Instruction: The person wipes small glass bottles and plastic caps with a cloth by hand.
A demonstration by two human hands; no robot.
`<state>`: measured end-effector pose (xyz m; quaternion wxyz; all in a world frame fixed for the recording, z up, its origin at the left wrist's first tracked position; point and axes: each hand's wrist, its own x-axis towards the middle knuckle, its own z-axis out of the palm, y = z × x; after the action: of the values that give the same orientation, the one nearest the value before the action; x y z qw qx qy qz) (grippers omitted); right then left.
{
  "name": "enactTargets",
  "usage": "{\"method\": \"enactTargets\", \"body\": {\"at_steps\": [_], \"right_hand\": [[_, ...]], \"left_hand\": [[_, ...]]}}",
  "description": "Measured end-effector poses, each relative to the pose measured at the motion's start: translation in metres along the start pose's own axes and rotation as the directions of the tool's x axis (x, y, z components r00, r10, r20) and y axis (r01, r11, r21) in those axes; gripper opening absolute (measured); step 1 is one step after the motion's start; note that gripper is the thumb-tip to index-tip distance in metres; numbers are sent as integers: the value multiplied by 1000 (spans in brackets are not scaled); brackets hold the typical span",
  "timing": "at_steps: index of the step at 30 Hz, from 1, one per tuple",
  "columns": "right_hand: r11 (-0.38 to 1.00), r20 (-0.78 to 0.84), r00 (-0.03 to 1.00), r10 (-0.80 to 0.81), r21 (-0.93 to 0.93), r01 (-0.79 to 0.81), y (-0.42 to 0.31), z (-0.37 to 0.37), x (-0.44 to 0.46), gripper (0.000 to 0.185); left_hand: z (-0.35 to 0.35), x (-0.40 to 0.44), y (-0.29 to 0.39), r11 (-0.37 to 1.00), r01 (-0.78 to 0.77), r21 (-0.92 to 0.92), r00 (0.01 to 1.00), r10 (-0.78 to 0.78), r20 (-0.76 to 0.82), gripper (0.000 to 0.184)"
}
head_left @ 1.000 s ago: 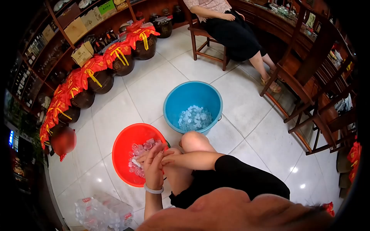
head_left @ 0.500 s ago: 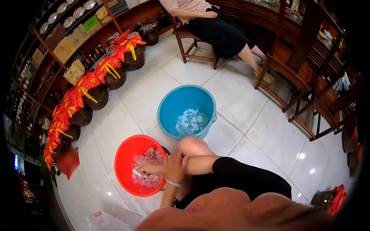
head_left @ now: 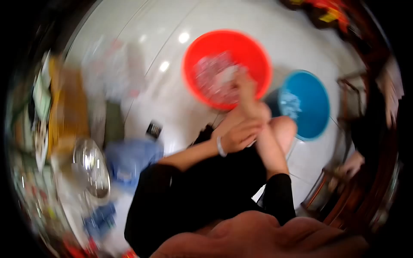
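Blurred whitish piece (head_left: 226,76) is at the fingertips of the right hand (head_left: 245,87), over clear pieces (head_left: 207,81) in the red basin (head_left: 258,56), upper centre of frame, can't tell if gripped; left hand (head_left: 241,136), mid-frame, fingers loosely bent beside right forearm (head_left: 274,155), grip unclear.

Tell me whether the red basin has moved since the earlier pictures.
No, not noticeably: the red basin is still beside the blue bucket; the view has turned.

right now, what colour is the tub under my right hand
The tub is red, best seen in the head view.
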<state>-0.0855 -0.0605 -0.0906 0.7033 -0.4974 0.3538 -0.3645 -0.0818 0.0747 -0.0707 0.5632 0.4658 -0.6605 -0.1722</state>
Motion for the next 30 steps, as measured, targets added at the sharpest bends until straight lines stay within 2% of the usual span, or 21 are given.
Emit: {"method": "enactTargets", "body": {"at_steps": [1,2,3,4,5,6,7,9,11,13,17,19,21,23,25,28,30], "right_hand": [[999,-13,1000,-5,54,6,2,6,7,20],[994,30,999,20,106,-23,6,-21,-1,25],[966,-40,998,45,255,-33,-10,1,-1,19],[972,-38,999,-4,236,13,-16,10,-5,21],[974,-4,1000,-3,225,4,-23,13,-4,22],[971,28,998,50,233,-55,-18,9,-7,19],[965,59,994,97,240,-108,-14,3,-10,16],[954,99,986,135,254,-156,-9,-6,-15,15],[946,114,980,162,265,-187,-7,-5,-10,13],[963,43,988,151,220,-157,-8,-3,-5,15],[943,9,978,208,262,-203,-9,3,-4,18],[968,-7,989,149,206,-144,-2,6,-1,19],[955,33,976,217,198,-219,-1,5,-1,19],[960,-16,986,168,232,-160,-4,14,-2,17],[948,0,978,207,246,-200,-5,12,-2,13],[956,-17,984,175,241,-166,2,6,-5,12],[972,-1,987,159,179,-156,3,4,-7,13]], "left_hand": [[-20,-7,-13,998,41,52,999,-39,-34,25],[-17,-22,1,975,219,33,959,-209,-190,24],[-39,-35,-26,941,336,-30,892,-329,-309,24],[-62,-55,-51,840,466,-279,757,-541,-367,22],[-81,-74,-76,678,519,-521,583,-726,-364,21],[-101,-100,-101,565,594,-572,407,-825,-393,21],[-118,-130,-123,445,639,-627,219,-887,-406,21],[-140,-191,-161,288,740,-608,-13,-898,-440,22],[-157,-226,-183,148,737,-660,-147,-917,-371,22],[-161,-245,-196,-4,679,-734,-280,-926,-254,21],[-139,-271,-209,-117,769,-628,-285,-943,-174,23],[-122,-272,-206,-176,794,-581,-273,-959,-83,23],[-108,-269,-196,-210,803,-558,-258,-966,-7,24],[-95,-274,-190,-216,829,-516,-228,-973,41,24],[-87,-280,-181,-208,857,-472,-196,-978,76,24],[-78,-287,-168,-210,880,-425,-185,-978,100,24],[-75,-291,-165,-176,902,-394,-142,-983,115,23]]}}
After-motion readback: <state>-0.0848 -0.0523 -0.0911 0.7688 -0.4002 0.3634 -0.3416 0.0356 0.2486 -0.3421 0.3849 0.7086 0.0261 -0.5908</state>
